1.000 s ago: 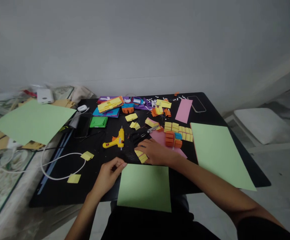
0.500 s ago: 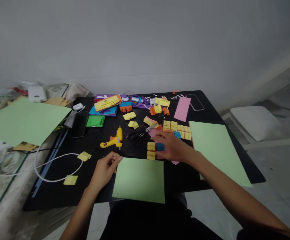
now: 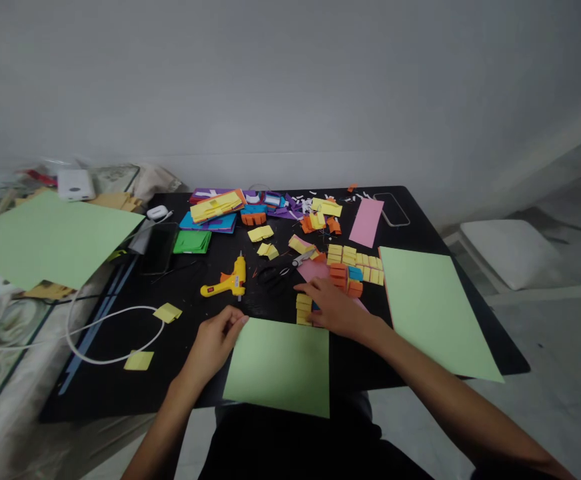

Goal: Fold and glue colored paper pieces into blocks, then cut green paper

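Note:
A light green sheet [image 3: 280,367] lies at the front edge of the black table. My left hand [image 3: 217,337] is closed at its upper left corner, thumb and fingers together on the paper. To the right, my right hand [image 3: 333,307] reaches over a small yellow paper piece [image 3: 303,309] with some blue beside it; its fingers are bent and apart, and what lies beneath the palm is hidden. Orange folded pieces [image 3: 339,275] and a blue one [image 3: 355,273] sit just beyond that hand.
A yellow glue gun [image 3: 231,279] and black-handled scissors [image 3: 273,275] lie mid-table. Rows of yellow pieces [image 3: 370,267] sit beside a large green sheet [image 3: 435,307] at right. A white cable [image 3: 93,361] loops at left. Coloured paper stacks [image 3: 217,207] lie at the back.
My right hand has shifted slightly down and toward me, uncovering more of the orange pieces. My left hand has stayed at the sheet's corner. The view has tilted a little.

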A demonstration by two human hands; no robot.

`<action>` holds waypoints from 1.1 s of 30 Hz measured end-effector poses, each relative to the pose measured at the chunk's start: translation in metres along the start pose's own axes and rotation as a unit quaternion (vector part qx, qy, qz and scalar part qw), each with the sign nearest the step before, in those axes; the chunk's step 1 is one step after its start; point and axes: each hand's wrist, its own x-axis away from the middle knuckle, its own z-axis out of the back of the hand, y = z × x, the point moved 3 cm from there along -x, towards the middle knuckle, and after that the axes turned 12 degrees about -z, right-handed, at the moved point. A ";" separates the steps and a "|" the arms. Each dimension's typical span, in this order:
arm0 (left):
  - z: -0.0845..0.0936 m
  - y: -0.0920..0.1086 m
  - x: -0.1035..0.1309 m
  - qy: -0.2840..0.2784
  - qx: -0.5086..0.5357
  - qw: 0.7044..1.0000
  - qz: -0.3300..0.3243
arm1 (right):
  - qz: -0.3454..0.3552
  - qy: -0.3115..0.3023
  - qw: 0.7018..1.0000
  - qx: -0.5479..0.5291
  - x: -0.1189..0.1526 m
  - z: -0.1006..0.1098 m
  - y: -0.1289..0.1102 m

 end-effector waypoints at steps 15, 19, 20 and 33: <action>-0.014 0.006 -0.012 0.029 -0.043 0.999 -0.006 | -0.016 0.217 0.975 -0.051 0.015 0.096 0.077; -0.013 0.005 -0.012 0.042 -0.069 0.997 0.012 | 0.089 0.200 0.975 -0.030 0.025 0.038 0.042; -0.012 0.005 -0.011 0.043 -0.080 0.996 0.013 | 0.118 0.171 0.978 -0.030 0.028 0.016 0.028; -0.069 0.040 0.019 -0.010 -0.257 0.941 -0.221 | 0.162 0.147 0.973 0.074 0.036 -0.084 -0.028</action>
